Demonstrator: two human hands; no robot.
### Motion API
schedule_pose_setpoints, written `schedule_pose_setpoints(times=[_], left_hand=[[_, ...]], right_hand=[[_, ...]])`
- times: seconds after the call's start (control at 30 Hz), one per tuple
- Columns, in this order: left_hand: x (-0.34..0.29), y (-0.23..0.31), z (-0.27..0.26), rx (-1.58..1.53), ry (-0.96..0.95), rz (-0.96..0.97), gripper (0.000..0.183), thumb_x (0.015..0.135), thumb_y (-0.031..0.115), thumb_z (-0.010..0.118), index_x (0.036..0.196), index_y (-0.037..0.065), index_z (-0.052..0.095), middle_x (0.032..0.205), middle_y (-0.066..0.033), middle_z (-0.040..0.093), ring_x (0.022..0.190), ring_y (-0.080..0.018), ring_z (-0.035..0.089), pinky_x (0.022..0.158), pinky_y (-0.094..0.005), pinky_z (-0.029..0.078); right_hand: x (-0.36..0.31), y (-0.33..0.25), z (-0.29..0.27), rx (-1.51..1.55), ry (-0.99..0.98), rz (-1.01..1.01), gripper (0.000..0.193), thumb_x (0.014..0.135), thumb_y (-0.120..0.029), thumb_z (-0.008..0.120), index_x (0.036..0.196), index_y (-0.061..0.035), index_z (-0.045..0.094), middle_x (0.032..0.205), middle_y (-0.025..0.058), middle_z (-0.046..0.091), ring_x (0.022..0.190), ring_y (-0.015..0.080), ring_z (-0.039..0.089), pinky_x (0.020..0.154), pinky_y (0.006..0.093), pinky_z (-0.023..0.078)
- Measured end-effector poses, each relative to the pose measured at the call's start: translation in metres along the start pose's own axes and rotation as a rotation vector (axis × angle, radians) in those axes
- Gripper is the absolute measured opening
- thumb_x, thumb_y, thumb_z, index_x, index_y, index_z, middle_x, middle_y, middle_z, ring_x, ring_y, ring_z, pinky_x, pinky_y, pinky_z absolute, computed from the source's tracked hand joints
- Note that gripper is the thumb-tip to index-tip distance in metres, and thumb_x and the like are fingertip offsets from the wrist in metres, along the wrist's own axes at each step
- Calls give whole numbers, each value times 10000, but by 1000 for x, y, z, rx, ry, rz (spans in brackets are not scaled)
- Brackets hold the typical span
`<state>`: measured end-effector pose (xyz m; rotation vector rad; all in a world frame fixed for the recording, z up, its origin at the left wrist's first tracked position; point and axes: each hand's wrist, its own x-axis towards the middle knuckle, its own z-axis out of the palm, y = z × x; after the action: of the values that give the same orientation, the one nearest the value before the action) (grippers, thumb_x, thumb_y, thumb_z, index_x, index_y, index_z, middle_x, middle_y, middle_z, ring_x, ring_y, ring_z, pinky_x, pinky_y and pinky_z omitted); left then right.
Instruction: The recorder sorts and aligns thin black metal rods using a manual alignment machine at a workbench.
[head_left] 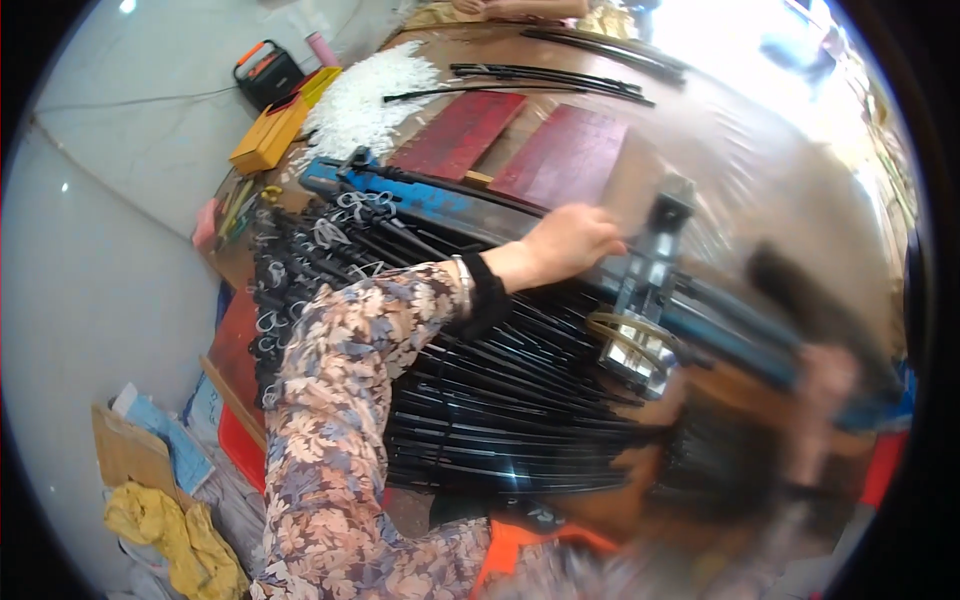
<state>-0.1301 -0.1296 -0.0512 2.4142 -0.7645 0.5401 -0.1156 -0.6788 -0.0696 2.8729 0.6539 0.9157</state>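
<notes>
Looking at a left hand with fingers curled in, just beside a grey metal fixture, but can't tell whether grasping something in that grip or just bunched up. Same story with the right hand: smeared by motion blur, right by a long black shape, also blurred, so no telling whether clenched on it or released. Can make out a yellowish hoop around the lower part of the fixture, plus a blue bar at a slant behind, partly hidden by the left hand. Got a big spread of slim black rods below that hand, partly covered by a floral sleeve, with pale loops at the left ends. Too tangled to count, honestly. Further out on the table, got dark red boards, a heap of small white pieces and a yellow box. Also spotting a black-and-orange case past the box and a crumpled yellow cloth at lower left. Seeing only a slice of another person's forearm, cut off at the top. Losing the upper right to glare. As for brands or labels, can't make out any lettering at this sharpness.
</notes>
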Motion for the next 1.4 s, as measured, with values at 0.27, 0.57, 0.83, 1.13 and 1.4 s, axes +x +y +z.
schedule_pose_setpoints(times=[0.27,0.57,0.83,1.13,1.4], left_hand=[[-5,8,-19,195,-127,-202,193,937,235,623,832,75,610,733,-173,664,733,-384,676,624,-496,517],[-4,3,-20,202,-144,-175,129,957,204,596,905,85,593,768,-197,659,747,-412,660,607,-508,501],[-11,-7,-12,228,-139,-72,110,939,141,593,884,50,568,770,-198,626,740,-427,615,631,-507,463],[-17,-87,-60,523,-15,269,66,902,159,639,947,113,625,853,-62,647,810,-252,636,699,-390,473],[-65,86,-37,598,-639,-7,62,783,155,650,770,121,700,789,-60,631,832,-225,632,678,-377,475]], right_hand=[[25,-191,-73,346,103,-248,249,843,-148,729,1076,-66,696,1005,57,709,1028,251,629,844,396,366],[24,-213,-55,470,-11,-164,405,870,-233,723,1232,-65,657,997,70,708,1008,251,618,873,400,359],[34,-234,-16,983,-10,-113,258,842,18,686,1094,4,628,880,169,627,821,345,614,740,429,504],[-16,-184,-37,792,-560,-123,491,790,-340,807,1175,-67,668,1087,140,647,1023,330,606,917,444,480],[-27,-191,-12,733,-347,13,106,842,-159,734,832,-58,702,824,112,628,800,305,616,721,399,498]])
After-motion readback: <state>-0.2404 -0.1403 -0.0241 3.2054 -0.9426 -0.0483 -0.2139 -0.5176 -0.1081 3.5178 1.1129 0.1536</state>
